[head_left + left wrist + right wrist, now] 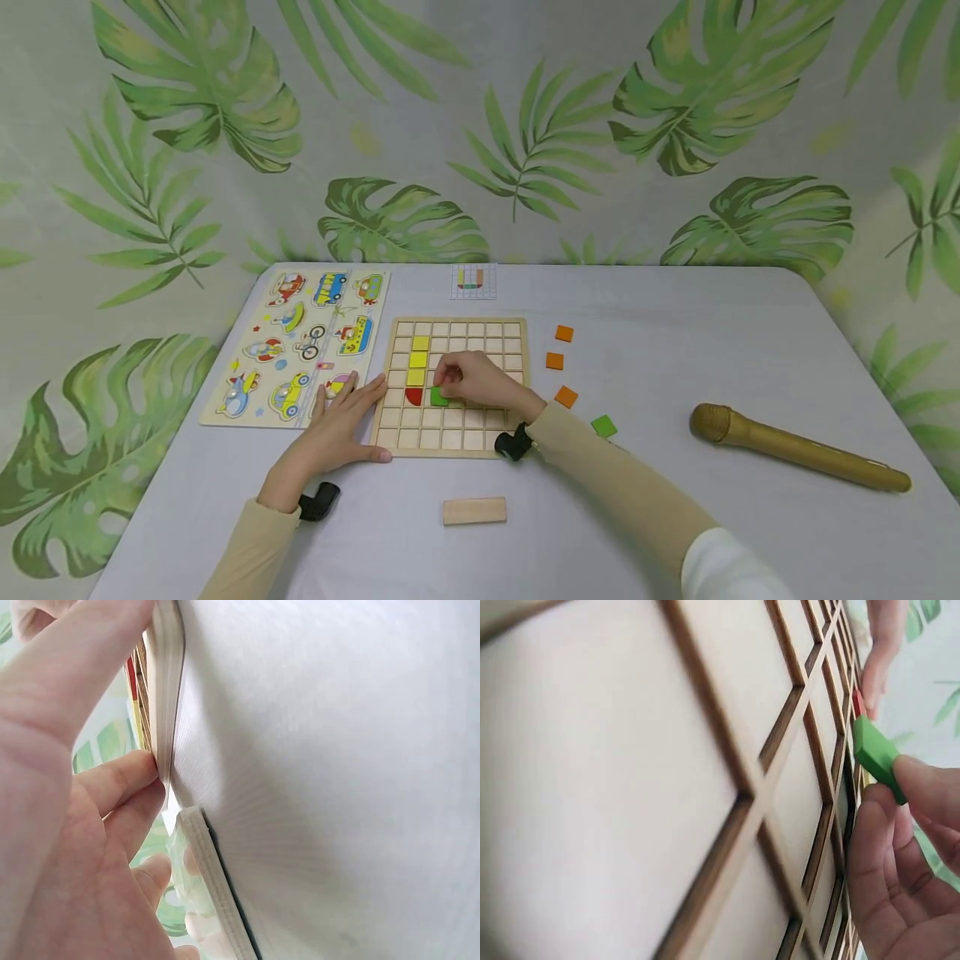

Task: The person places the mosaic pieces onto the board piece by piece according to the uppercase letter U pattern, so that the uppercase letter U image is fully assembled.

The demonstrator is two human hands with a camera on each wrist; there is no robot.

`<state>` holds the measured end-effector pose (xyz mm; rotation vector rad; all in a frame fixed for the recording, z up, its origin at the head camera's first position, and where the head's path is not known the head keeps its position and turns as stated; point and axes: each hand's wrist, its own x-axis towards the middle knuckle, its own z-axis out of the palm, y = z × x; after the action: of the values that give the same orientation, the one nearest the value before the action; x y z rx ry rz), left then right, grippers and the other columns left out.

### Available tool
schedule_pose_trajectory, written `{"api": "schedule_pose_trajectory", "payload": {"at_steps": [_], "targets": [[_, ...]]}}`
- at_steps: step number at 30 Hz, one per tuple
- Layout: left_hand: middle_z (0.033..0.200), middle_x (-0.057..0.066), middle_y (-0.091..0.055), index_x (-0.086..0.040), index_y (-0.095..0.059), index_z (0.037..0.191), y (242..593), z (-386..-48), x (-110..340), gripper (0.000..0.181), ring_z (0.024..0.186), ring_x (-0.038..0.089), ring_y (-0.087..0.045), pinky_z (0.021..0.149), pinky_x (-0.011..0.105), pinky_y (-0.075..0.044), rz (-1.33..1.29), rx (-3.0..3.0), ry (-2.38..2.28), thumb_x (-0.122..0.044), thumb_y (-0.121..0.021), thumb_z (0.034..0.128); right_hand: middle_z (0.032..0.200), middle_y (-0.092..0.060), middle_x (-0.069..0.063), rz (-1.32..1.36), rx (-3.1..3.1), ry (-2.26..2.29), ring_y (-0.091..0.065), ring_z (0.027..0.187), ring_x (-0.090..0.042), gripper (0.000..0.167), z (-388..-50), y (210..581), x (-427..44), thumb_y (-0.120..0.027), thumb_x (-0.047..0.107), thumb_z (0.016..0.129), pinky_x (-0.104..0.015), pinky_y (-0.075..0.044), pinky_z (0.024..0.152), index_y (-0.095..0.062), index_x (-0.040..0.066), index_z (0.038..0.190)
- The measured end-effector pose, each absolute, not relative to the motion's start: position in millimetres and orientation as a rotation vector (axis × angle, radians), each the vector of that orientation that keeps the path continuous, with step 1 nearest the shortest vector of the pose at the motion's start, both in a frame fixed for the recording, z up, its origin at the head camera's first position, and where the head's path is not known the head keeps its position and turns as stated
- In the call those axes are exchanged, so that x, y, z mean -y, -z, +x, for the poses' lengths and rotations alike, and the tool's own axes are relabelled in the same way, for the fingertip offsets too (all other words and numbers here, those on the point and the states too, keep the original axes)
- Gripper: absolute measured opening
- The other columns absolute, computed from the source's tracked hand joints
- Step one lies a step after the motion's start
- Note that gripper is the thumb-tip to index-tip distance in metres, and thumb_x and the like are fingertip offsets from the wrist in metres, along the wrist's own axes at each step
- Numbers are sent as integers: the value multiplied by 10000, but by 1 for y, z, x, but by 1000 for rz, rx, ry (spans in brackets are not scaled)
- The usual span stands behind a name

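The right hand [480, 382] pinches a green square tile [438, 397] between thumb and fingers over the gridded wooden board [450, 454]. In the right wrist view that green tile [877, 756] is tilted against the grid, held by the right hand [907, 862]. A red quarter-round piece [414, 397] lies just left of it, below a column of yellow tiles [417, 360]. The left hand [337, 433] has its fingers spread, touching the board's left edge; in the left wrist view the fingers of the left hand [97, 825] touch the board's side [166, 697].
Orange tiles [554, 361] and a green tile [603, 426] lie right of the board. A pattern card [473, 282] is behind it, a wooden block [475, 511] in front. A vehicle puzzle [281, 364] stands at left, a brown microphone-shaped object [802, 448] at right.
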<state>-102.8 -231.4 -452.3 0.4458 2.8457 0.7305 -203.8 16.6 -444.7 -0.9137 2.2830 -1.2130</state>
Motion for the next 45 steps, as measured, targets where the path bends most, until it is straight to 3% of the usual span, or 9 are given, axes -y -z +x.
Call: {"api": "schedule_pose_trajectory", "payload": {"at_steps": [9, 21, 28, 36, 45], "targets": [[1556, 82, -259, -56, -345, 1482, 454, -103, 232, 1044, 1431, 392, -38, 1056, 663, 100, 458, -2853, -727, -484, -823, 658, 677, -549, 13, -1026, -2436, 1018, -466, 611, -93, 102, -201, 442, 1, -631, -63, 835, -190, -407, 567, -639, 39, 832], [1553, 87, -267, -52, -351, 1479, 455, -104, 232, 1039, 1430, 393, -43, 1059, 658, 102, 460, -2861, -729, -484, -821, 660, 755, -552, -4, -1037, -2445, 988, -493, 694, -133, 100, -198, 439, -4, -670, -44, 841, -213, -434, 623, -612, 35, 862], [1561, 77, -248, -62, -332, 1489, 455, -104, 231, 1051, 1434, 385, -28, 1061, 655, 104, 443, -2847, -714, -481, -823, 659, 807, -601, 17, -895, -2333, 1155, -542, 720, -133, 53, -204, 435, -34, -680, 77, 887, -234, -462, 660, -628, 89, 887], [1558, 80, -255, -58, -338, 1486, 454, -103, 231, 1048, 1432, 391, -37, 1062, 658, 94, 461, -2864, -704, -481, -824, 659, 842, -617, 7, -849, -2312, 1233, -554, 776, -163, 40, -206, 433, -79, -680, 106, 892, -300, -472, 730, -649, 81, 898], [1557, 78, -258, -59, -342, 1484, 454, -103, 230, 1043, 1430, 396, -45, 1058, 668, 87, 462, -2867, -690, -483, -821, 660, 840, -624, -9, -819, -2375, 1239, -562, 753, -172, 44, -204, 437, -140, -673, 94, 892, -277, -488, 664, -653, 59, 909]]}}
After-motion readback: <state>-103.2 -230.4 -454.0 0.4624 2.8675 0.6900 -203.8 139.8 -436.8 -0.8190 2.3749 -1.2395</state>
